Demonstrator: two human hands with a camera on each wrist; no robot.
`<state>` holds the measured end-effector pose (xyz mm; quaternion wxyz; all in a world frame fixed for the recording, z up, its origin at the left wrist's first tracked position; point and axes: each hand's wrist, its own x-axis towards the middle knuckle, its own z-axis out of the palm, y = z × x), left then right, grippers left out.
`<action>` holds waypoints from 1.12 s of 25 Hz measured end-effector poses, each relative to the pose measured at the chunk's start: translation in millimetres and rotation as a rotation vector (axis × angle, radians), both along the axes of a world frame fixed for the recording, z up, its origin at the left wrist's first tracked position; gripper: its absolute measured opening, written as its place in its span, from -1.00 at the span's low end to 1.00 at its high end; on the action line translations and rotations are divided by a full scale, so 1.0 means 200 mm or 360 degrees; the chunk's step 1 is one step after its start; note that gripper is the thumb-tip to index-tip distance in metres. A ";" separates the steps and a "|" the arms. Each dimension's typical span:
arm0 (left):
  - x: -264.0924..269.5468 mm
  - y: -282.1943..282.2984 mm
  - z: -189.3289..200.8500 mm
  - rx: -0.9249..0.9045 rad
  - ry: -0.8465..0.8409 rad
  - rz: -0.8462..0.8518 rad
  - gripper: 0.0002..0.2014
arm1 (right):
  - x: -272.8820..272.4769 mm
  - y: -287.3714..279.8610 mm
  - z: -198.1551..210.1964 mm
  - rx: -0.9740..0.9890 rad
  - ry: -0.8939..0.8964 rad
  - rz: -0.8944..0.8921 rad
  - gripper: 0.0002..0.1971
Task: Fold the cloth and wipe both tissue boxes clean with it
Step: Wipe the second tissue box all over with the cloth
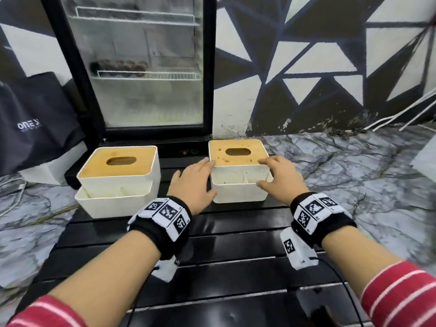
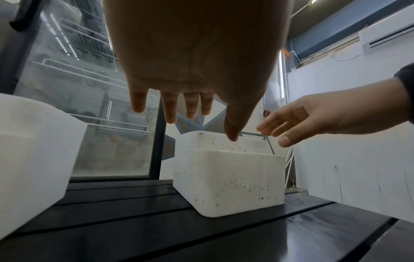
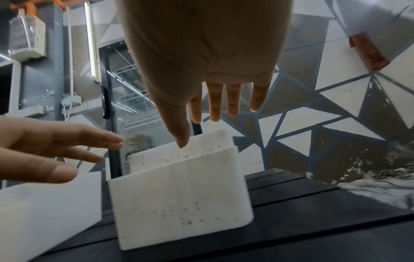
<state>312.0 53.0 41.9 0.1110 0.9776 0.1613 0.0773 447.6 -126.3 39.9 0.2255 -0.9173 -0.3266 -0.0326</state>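
Your left hand (image 1: 192,182) and right hand (image 1: 280,177), both spread, empty, flanked speckled white wooden-lidded tissue box (image 1: 239,171) on black slatted surface (image 1: 236,244). Cloth unseen. Wiping likely unstarted; next, you'd need cloth.

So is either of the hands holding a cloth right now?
No, the left hand and right hand reach open-fingered to either side of the right tissue box, with no cloth in them.

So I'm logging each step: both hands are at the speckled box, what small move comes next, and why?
Probably close both hands on the right tissue box: the left hand and right hand flank it with straight fingers, holding nothing. No cloth is in view, so wiping can't begin.
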 end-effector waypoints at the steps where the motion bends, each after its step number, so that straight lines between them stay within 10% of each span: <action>1: 0.03 -0.02 -0.02 0.0023 0.0035 0.0004 -0.29 | 0.03 -0.02 -0.01 -0.0046 0.0016 -0.0007 -0.42; 18: 0.11 0.00 -0.02 0.0106 0.0000 0.0032 -0.53 | 0.05 -0.03 -0.05 -0.0003 0.0076 0.0070 -0.46; 28: -0.42 -0.12 -0.08 -0.0007 -0.0044 -0.0009 -0.54 | -0.41 -0.21 -0.01 -0.0153 0.0147 0.0237 -0.47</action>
